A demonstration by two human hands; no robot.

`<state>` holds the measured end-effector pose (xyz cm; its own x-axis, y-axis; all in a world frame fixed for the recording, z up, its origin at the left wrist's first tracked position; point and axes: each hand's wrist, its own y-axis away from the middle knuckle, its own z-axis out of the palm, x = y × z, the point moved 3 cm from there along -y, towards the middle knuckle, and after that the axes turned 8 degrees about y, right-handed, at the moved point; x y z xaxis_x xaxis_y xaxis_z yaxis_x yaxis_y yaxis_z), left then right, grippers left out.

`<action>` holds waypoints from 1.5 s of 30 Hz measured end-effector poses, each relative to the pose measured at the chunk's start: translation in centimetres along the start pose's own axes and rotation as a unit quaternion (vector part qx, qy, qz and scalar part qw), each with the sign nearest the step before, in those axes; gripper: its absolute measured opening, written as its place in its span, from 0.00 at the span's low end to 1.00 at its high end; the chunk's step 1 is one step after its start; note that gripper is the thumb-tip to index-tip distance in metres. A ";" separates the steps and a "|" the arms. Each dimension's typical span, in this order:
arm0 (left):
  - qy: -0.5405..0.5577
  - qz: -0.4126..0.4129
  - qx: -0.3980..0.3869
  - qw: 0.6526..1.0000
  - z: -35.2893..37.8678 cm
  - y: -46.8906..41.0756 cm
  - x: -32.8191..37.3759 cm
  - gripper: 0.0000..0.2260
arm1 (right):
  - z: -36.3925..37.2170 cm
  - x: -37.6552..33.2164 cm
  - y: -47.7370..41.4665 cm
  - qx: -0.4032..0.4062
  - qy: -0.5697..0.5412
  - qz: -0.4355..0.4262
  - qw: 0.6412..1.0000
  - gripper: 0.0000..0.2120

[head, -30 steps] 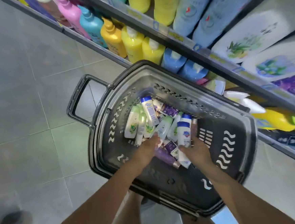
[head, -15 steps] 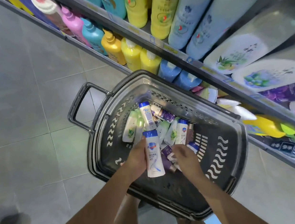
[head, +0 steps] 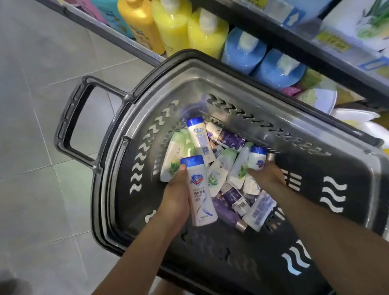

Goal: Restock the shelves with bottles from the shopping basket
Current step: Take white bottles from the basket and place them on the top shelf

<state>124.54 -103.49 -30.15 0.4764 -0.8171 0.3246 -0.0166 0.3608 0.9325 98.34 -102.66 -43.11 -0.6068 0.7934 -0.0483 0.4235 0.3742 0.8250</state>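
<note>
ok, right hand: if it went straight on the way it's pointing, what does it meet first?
The right hand grips a small blue-capped bottle. Along the forearm's line, up and left in the picture, the aloe-label bottle lying beside it probably comes first; depth is unclear.

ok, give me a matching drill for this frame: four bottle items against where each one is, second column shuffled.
1. tall blue-capped white bottle
2. short blue-capped white bottle
3. purple bottle
4. yellow pump bottles

A. on the shelf behind the shopping basket
B. held in the right hand
C. lying loose in the shopping basket
D. held in the left hand

Pairs: 1-D, 2-B, 3-C, 4-A.
</note>
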 end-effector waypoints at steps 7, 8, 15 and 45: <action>-0.012 0.006 0.011 1.000 0.2 2.3 1.5 0.17 | -2.7 -1.4 3.7 0.000 -0.028 0.018 0.999 0.35; -0.018 0.006 0.010 1.000 0.5 3.2 2.0 0.17 | -3.3 -1.6 5.0 0.006 -0.042 0.008 0.999 0.36; -0.037 -0.002 0.026 0.999 1.9 10.7 7.4 0.22 | -10.0 -4.8 17.1 0.004 -0.094 -0.072 0.993 0.28; -0.253 0.342 -0.325 0.845 16.2 63.1 37.5 0.14 | -50.5 -15.2 72.8 0.227 -0.205 -0.435 0.847 0.20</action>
<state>127.10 -118.70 43.43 0.1107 -0.3452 0.9320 0.4279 0.8629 0.2688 104.41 -111.75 46.09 -0.5767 0.1886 -0.7949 0.2082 0.9748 0.0802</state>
